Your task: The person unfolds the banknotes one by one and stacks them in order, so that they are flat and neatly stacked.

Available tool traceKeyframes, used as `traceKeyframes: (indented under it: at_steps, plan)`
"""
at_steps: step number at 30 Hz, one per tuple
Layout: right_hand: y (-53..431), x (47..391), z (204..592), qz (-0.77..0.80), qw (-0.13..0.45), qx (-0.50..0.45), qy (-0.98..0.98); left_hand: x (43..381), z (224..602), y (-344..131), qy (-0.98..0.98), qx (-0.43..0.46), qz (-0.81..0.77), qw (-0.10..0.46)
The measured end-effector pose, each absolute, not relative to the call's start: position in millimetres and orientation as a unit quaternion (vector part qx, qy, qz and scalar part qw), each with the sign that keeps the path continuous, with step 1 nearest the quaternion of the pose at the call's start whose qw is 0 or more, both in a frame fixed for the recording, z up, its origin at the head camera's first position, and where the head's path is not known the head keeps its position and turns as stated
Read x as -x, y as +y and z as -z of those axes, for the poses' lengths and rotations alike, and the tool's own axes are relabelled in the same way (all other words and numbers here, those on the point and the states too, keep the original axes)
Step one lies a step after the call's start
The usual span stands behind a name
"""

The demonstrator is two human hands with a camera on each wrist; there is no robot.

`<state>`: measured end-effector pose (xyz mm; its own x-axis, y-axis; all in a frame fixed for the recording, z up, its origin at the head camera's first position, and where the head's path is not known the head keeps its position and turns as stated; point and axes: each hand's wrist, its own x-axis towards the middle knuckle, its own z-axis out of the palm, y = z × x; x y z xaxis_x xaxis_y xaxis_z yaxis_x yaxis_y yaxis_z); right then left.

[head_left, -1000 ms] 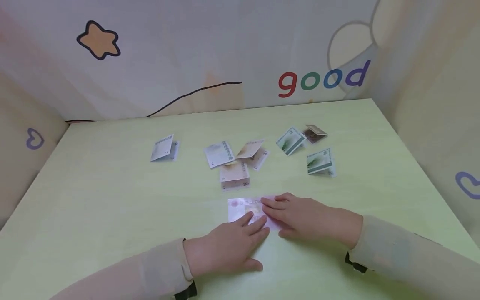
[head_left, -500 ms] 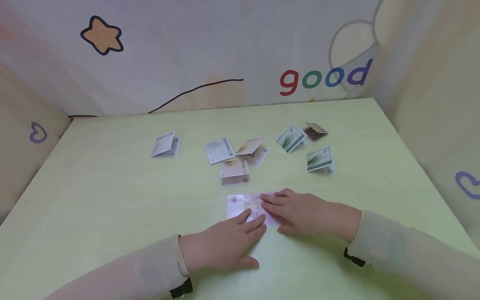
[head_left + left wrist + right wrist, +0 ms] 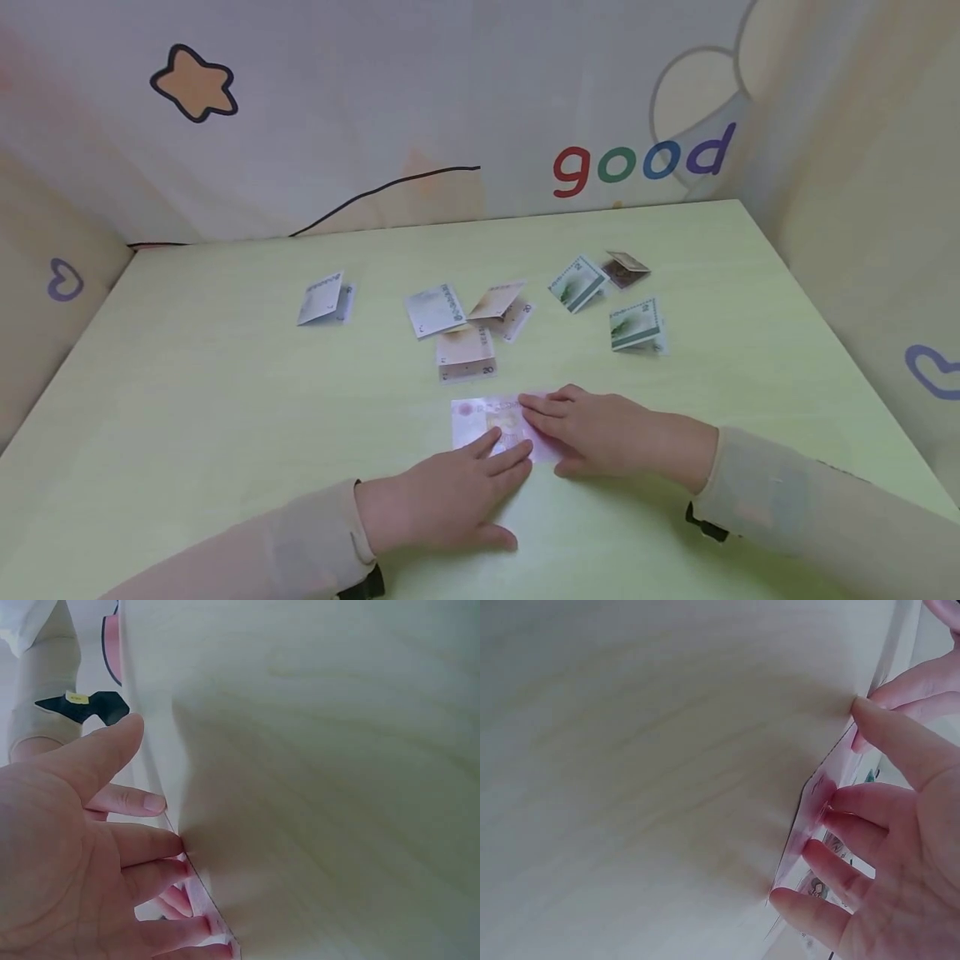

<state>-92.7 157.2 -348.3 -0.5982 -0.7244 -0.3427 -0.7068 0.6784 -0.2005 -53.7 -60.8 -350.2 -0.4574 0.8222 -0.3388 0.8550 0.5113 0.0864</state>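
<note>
Green table (image 3: 187,400) below, left hand (image 3: 453,500) and right hand (image 3: 600,429) slant inward, fingers (image 3: 512,458) unclenched on a pink banknote (image 3: 468,423).

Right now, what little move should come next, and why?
Perhaps the left hand should lift the uncovered left end of the pink note and fold it toward the right hand: that note lies unfolded, while the other notes behind it are folded.

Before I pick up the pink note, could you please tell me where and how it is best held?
I'd pinch the pink note at its far-left corner, coming from the left. It looks nearly flat, without a raised flap, so an edge probably needs lifting first; the left grip and right grip cover parts of its middle and right, leaving that corner bare.
</note>
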Motion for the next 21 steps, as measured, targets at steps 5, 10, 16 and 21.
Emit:
traceKeyframes:
  at_steps: [5, 10, 16, 21]
  plan:
    - [157.9, 91.6, 346.7, 0.022, 0.200, 0.400, 0.894, 54.9, 348.3, -60.0, 0.852, -0.490, 0.042, 0.178]
    - [157.8, 91.2, 346.0, 0.026, 0.196, 0.400, 0.895, 56.2, 349.6, -61.5, 0.854, -0.486, 0.028, 0.186]
    - [157.3, 91.5, 347.3, 0.024, 0.193, 0.401, 0.895, 57.7, 351.4, -63.1, 0.853, -0.484, 0.011, 0.194]
    - [161.0, 90.2, 346.1, 0.022, 0.199, 0.396, 0.896, 58.1, 350.6, -62.4, 0.851, -0.488, 0.020, 0.193]
